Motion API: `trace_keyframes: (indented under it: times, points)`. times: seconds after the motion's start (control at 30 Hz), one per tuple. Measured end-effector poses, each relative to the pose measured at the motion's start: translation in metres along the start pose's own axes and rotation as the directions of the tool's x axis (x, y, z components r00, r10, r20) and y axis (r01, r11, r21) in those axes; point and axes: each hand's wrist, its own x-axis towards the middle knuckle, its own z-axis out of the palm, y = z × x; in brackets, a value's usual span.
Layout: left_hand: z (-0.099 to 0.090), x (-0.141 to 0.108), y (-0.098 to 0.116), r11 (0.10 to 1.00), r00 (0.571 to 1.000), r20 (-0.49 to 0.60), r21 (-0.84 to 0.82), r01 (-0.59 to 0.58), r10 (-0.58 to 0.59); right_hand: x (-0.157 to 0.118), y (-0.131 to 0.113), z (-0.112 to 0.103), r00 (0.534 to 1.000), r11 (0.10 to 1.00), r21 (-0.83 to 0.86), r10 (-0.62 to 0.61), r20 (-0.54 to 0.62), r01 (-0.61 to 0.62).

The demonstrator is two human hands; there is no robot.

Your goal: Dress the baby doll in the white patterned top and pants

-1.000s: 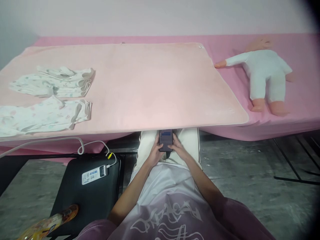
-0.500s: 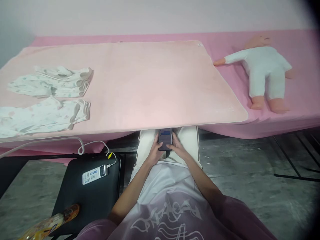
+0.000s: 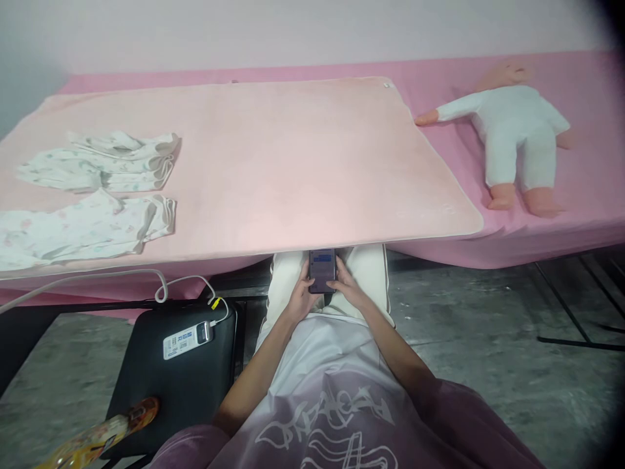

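A dark smartphone (image 3: 322, 271) with a lit screen lies between my hands, low over my lap at the table's front edge. My left hand (image 3: 301, 296) wraps its left side, thumb over the screen's lower part. On the opposite side my right hand (image 3: 350, 286) grips the phone, its thumb also on the lower screen. Fingers behind the phone are hidden. Beyond it spreads a pale pink mat (image 3: 303, 163). To the right, a baby doll (image 3: 520, 133) in a white suit lies on its back, one hand touching the mat's edge.
Two folded stacks of printed baby clothes, an upper stack (image 3: 112, 163) and a lower stack (image 3: 92, 228), lie at the left. A black stool (image 3: 180, 391) bears a white power bank (image 3: 188, 340) with a cable (image 3: 122, 273) and a bottle (image 3: 97, 440). Black metal legs (image 3: 566, 341) stand right.
The view has shifted very slightly. Both hands keep their hold on the smartphone, and the doll and clothes lie as before.
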Motion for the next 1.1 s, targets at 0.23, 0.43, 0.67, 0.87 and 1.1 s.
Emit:
trace_keyframes:
  times: [0.23, 0.43, 0.67, 0.87, 1.1]
  points:
    - [0.0, -0.003, 0.001, 0.998, 1.0, 0.002, 0.068, -0.007, 0.007, -0.002, 0.001, -0.002, 1.0, 0.999, 0.046, 0.006, -0.011, -0.006]
    - [0.0, 0.005, -0.005, 0.999, 0.998, -0.04, 0.01, -0.045, 0.045, -0.001, -0.001, -0.001, 1.0, 0.998, 0.065, 0.006, 0.027, -0.007]
    - [0.002, 0.005, -0.007, 0.998, 0.997, -0.045, 0.023, -0.063, 0.064, -0.004, -0.008, 0.002, 0.999, 1.0, 0.014, 0.01, 0.032, -0.01]
    - [0.002, 0.001, -0.002, 0.999, 0.998, -0.05, -0.006, -0.043, 0.042, -0.002, 0.007, -0.001, 1.0, 1.0, 0.006, 0.01, 0.017, -0.01]
    - [0.001, 0.008, -0.007, 0.997, 0.994, -0.07, -0.003, -0.081, 0.08, -0.001, 0.001, 0.0, 1.0, 1.0, 0.003, 0.018, 0.024, -0.018]
